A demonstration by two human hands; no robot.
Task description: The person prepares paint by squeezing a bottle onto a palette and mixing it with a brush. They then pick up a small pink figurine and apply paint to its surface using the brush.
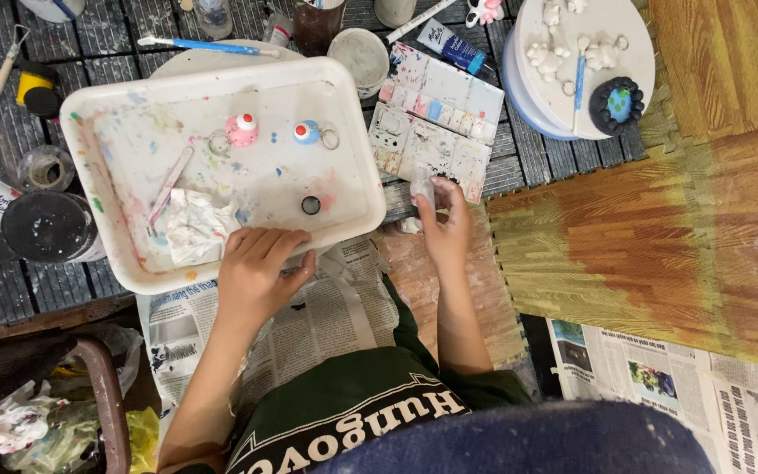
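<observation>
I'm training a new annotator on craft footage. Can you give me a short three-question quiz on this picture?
1. True or false: the left hand rests on the near rim of the white tray.
2. What does the right hand hold? A) a brush B) a small whitish piece C) a paint tube
3. Fill in: the pink figure and the blue figure stand ___ the tray.

Key
1. True.
2. B: a small whitish piece, held up near the paint palette; what it is cannot be told.
3. Inside, side by side, apart from the crumpled tissue.
</observation>
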